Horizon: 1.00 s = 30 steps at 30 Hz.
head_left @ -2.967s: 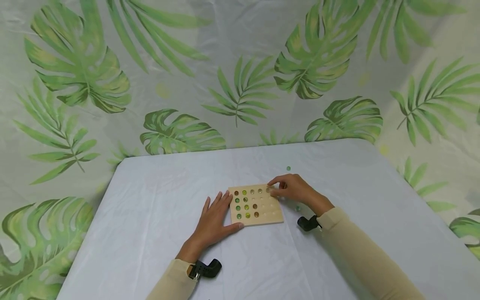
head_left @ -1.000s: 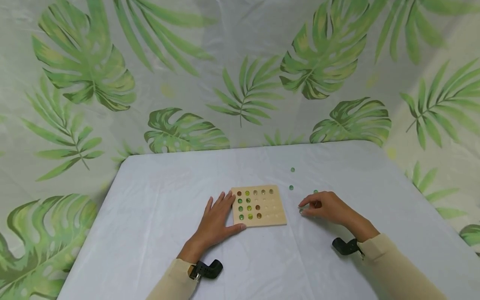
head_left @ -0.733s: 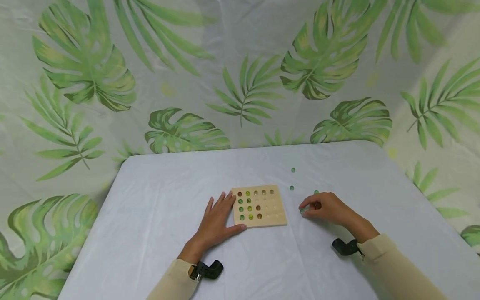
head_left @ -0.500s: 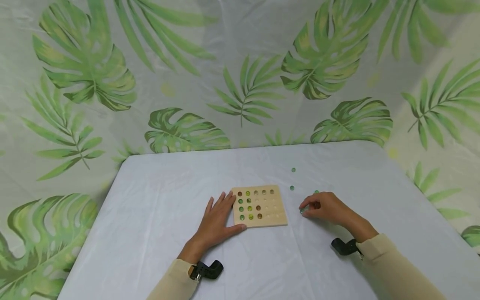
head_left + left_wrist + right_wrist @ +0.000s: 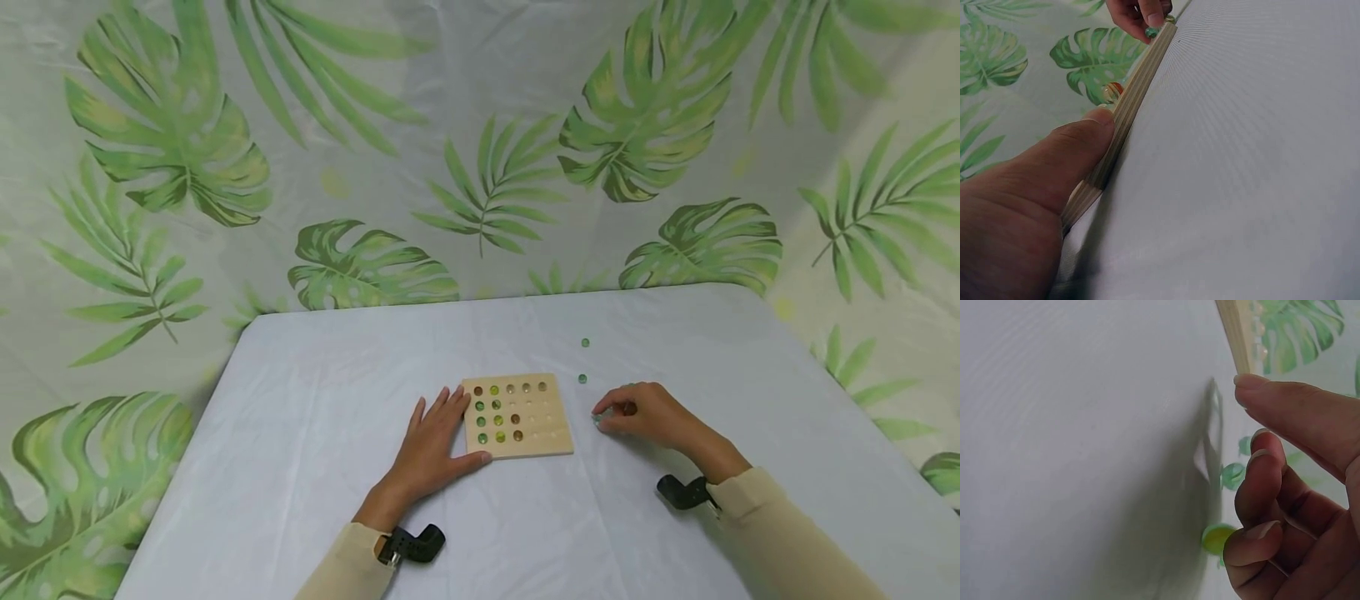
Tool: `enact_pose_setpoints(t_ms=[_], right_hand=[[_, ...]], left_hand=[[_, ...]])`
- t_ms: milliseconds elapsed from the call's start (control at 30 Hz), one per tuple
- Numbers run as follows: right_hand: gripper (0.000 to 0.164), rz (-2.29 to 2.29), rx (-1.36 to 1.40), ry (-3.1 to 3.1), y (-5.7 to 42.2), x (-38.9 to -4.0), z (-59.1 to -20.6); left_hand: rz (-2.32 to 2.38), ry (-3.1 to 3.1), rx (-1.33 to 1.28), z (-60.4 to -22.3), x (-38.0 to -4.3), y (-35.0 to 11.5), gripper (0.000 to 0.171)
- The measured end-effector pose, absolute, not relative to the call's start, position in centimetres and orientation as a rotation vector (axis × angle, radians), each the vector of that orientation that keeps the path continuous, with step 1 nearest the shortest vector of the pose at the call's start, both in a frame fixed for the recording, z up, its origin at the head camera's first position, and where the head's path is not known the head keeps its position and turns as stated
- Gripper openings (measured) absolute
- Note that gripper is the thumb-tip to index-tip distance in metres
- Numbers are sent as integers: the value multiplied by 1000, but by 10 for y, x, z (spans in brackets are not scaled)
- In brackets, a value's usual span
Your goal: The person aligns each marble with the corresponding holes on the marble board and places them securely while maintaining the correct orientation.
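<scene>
A pale wooden board with rows of round hollows lies flat on the table. Glass marbles in green, yellow-green, brown and clear tones fill its left columns and back row. My left hand lies along its left side, fingers straight at the edge, thumb against the front edge. Right of the board, my right hand pinches a greenish marble between thumb and forefinger, low over the cloth. The right wrist view shows its other fingers curled; the held marble is not plain there.
Two loose green marbles lie beyond the board's right side. In the right wrist view, a yellow-green marble and a green marble appear past my fingers. White cloth covers the table; a leaf-print curtain stands behind.
My right hand has left the board's back right hollow, where a marble now sits, gone right to the cloth and pinched another marble. It has just shifted slightly left. My left hand stays.
</scene>
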State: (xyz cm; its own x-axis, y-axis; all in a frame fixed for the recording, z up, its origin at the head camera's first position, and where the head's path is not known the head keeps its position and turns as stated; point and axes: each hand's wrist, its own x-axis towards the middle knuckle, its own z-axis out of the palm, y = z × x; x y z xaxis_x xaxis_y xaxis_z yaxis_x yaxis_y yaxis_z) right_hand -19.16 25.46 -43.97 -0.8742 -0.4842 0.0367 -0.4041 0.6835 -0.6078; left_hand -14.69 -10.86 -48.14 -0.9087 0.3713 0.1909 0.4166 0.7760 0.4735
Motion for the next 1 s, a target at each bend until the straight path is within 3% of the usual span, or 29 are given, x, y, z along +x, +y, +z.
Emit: enact_pose_setpoints(t_ms=[1000], right_hand=[[15, -1174, -808, 2674, 185, -217, -432]], left_hand=[[-815, -2872, -640, -481, -147, -109, 94]])
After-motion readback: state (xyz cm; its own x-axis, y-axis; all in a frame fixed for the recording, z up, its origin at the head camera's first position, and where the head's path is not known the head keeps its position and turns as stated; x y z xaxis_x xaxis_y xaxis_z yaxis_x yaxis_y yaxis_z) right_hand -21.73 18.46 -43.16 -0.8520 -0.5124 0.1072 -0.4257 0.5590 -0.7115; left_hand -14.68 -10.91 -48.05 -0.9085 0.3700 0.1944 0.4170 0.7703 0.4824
